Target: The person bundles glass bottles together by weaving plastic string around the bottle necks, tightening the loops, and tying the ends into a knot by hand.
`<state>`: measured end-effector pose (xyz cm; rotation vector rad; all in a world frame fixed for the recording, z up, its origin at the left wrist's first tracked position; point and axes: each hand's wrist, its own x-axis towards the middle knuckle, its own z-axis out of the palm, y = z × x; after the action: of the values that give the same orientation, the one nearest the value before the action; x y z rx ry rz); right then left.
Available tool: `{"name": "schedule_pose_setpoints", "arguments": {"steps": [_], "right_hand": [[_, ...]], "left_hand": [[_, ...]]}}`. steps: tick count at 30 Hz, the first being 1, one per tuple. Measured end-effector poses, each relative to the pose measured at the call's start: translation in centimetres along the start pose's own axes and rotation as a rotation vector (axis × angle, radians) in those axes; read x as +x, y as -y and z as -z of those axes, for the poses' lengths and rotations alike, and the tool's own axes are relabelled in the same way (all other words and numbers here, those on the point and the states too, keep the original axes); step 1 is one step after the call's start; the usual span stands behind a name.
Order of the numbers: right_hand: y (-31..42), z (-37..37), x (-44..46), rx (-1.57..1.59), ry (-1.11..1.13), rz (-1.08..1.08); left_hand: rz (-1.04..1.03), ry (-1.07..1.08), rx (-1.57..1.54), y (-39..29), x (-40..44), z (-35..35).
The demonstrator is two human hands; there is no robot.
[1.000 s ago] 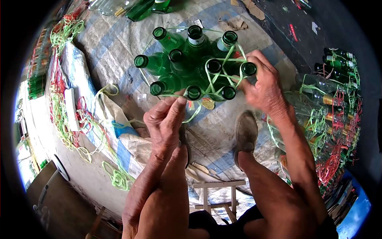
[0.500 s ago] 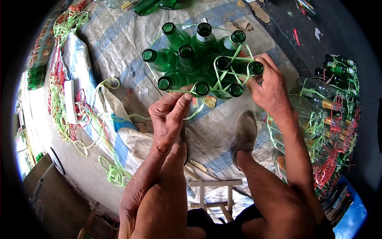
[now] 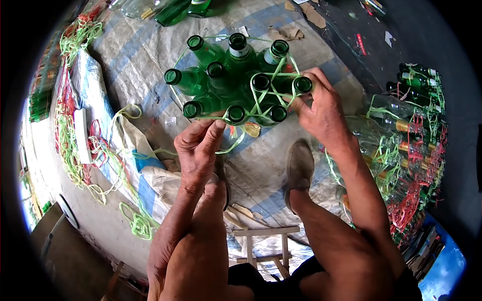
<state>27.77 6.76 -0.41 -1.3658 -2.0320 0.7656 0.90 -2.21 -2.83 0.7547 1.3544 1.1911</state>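
Note:
Several green glass bottles stand upright in a close cluster in front of me. Light green plastic twine runs round the outside of the cluster and crosses over the necks on its right side. With thumb and forefinger together, my left hand pinches the twine beside the near bottle; a loose tail hangs below it. My right hand curls round the neck of the rightmost bottle, its fingers partly hidden behind the glass.
Bundles of twine-tied bottles line the right side. Tangled red and green twine lies at the left. More green bottles lie at the top. A wooden stool frame stands between my legs on the plastic sheet.
The whole scene has shifted slightly left in view. Both hands keep their places at the bottles, and their grips look the same.

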Motion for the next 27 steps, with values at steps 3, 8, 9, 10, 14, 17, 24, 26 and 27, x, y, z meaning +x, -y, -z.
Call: {"name": "schedule_pose_setpoints", "arguments": {"steps": [3, 8, 9, 10, 14, 17, 24, 26, 27], "right_hand": [[-0.7, -0.4, -0.1, 0.005, -0.024, 0.021], [-0.5, -0.2, -0.6, 0.006, 0.023, -0.036], [-0.6, 0.1, -0.9, -0.019, 0.061, -0.073], [-0.7, 0.3, -0.8, -0.026, 0.069, -0.090], [2.3, 2.9, -0.8, -0.196, -0.117, 0.000], [5.0, 3.1, 0.6, -0.129, -0.150, 0.194], [9.9, 0.7, 3.9, -0.043, 0.066, 0.512], [9.0, -0.5, 4.6, -0.047, 0.138, 0.500], [8.8, -0.9, 4.7, -0.090, 0.162, 0.499]], "left_hand": [[-0.010, -0.002, -0.013, 0.1, 0.0, -0.1], [0.004, 0.000, -0.003, 0.0, 0.0, 0.1], [-0.005, 0.002, 0.007, 0.3, 0.0, 0.4], [-0.010, -0.013, 0.048, 0.4, 0.1, 0.4], [0.006, -0.007, 0.051, 0.2, 0.1, 0.6], [0.006, -0.005, 0.066, 0.3, 0.2, 0.8], [0.181, 0.004, -0.014, -1.4, -0.5, 0.9], [0.223, 0.003, 0.032, -2.2, -0.4, 0.9], [0.248, 0.002, 0.054, -2.6, -0.4, 0.9]]}}
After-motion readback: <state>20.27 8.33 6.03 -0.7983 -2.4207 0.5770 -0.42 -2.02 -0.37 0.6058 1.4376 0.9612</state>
